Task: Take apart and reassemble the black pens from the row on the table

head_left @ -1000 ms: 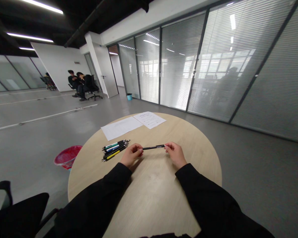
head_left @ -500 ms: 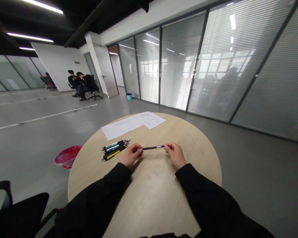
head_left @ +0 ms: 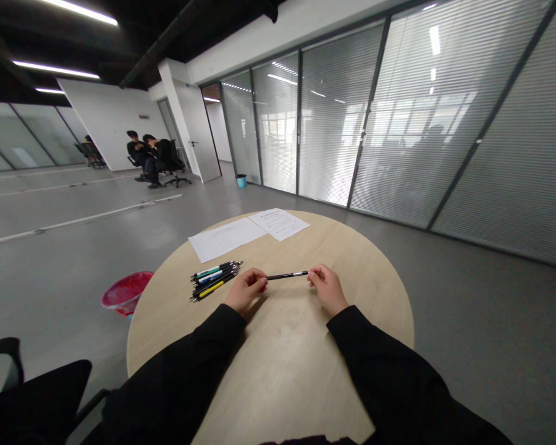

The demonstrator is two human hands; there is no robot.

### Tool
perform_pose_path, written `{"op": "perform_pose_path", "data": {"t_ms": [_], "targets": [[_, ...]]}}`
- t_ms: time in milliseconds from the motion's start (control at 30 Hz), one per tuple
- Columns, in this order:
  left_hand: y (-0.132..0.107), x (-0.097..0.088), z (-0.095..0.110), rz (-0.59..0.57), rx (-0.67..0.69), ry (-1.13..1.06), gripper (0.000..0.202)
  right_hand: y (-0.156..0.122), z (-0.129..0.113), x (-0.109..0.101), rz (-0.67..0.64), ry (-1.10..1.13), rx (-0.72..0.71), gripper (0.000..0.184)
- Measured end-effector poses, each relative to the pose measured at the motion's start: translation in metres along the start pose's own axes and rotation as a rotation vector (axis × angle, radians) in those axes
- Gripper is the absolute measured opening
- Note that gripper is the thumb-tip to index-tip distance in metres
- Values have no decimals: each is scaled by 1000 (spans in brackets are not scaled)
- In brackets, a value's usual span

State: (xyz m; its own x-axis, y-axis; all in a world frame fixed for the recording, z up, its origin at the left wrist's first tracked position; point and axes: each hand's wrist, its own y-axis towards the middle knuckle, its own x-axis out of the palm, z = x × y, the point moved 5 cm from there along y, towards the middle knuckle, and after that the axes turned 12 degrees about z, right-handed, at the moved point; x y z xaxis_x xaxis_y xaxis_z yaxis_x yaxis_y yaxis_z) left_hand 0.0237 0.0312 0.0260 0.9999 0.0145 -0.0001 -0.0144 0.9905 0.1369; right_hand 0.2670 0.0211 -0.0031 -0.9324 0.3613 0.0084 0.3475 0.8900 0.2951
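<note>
The pen [head_left: 285, 275], dark at its right end a second ago, is now showing silver there and is hanging level over the worktop's [head_left: 278, 371] middle, with the left hand [head_left: 244, 289] and right hand [head_left: 327, 289] each pinching one end in a closed grip.

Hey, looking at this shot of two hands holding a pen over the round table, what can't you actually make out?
- Head view: both ends of the black pen are pinched inside the left hand and right hand, so its tip is hidden.
- Head view: the print on the sheets of paper is too small to read.
- Head view: the pile of pens overlaps and is too small to count.
</note>
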Motion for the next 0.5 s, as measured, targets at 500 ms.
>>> {"op": "perform_pose_path", "data": {"t_ms": [500], "targets": [[0,-1,1,4,-1,19,34,-1,-4,1,-7,-17,7,28]]}}
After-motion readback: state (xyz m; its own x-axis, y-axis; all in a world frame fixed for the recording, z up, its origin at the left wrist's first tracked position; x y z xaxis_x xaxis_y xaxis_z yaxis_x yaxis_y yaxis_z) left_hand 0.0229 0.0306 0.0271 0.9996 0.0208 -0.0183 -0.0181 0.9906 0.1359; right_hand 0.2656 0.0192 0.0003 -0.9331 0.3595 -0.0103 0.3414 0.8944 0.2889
